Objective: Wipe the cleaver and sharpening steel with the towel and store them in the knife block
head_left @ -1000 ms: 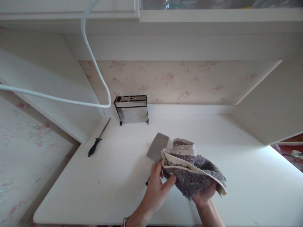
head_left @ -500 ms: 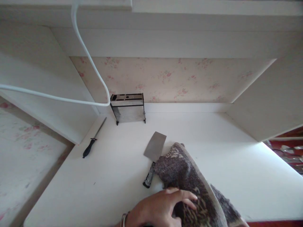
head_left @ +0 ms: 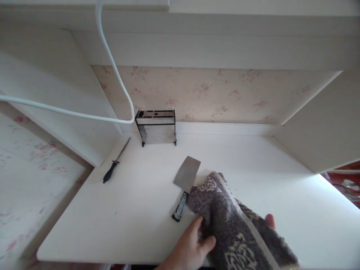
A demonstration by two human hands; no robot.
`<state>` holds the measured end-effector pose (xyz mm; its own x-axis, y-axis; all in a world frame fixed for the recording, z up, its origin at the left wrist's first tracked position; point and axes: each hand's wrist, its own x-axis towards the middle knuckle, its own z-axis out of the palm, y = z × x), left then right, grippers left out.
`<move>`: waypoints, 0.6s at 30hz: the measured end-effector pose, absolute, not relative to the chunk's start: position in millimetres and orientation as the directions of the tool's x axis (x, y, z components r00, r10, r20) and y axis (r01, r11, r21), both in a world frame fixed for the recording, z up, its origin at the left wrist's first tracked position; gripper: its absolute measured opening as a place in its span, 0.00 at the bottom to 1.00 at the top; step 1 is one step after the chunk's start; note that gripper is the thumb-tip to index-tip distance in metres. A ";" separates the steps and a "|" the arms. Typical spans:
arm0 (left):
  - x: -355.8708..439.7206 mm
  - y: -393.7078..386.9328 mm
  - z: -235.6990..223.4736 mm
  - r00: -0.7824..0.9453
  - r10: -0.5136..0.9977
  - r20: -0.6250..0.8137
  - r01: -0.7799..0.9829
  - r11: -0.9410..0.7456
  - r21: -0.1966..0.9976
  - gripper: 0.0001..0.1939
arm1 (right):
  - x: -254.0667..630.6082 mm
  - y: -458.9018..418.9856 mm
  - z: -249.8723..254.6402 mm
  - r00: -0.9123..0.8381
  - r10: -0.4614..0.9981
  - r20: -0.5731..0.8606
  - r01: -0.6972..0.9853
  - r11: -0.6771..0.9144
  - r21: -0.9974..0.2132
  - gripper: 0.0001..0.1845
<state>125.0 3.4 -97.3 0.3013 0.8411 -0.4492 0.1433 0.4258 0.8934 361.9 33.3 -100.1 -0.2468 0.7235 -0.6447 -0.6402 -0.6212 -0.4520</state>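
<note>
Left grip (head_left: 191,245) clamped on dark patterned towel (head_left: 218,213), right grip (head_left: 270,221) mostly hidden behind it, closure unclear

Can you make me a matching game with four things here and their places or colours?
1. Towel
2. Cleaver
3. Sharpening steel
4. Cable

A. White
B. On the left part of the counter
C. Held by the left hand
D. Lying right next to the towel

Pairs: 1-C, 2-D, 3-B, 4-A
</note>
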 end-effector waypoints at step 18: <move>95.3 31.6 -61.8 0.203 0.859 -0.469 -0.230 0.508 0.830 0.25 | 303.6 57.5 -28.0 -0.092 0.727 -0.680 -0.242 -0.679 -0.693 0.43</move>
<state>95.3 31.6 -61.8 0.2033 0.8595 -0.4690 -0.2305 0.5076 0.8302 303.6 57.5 -28.0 -0.0917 0.7270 -0.6804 -0.2416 -0.6792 -0.6931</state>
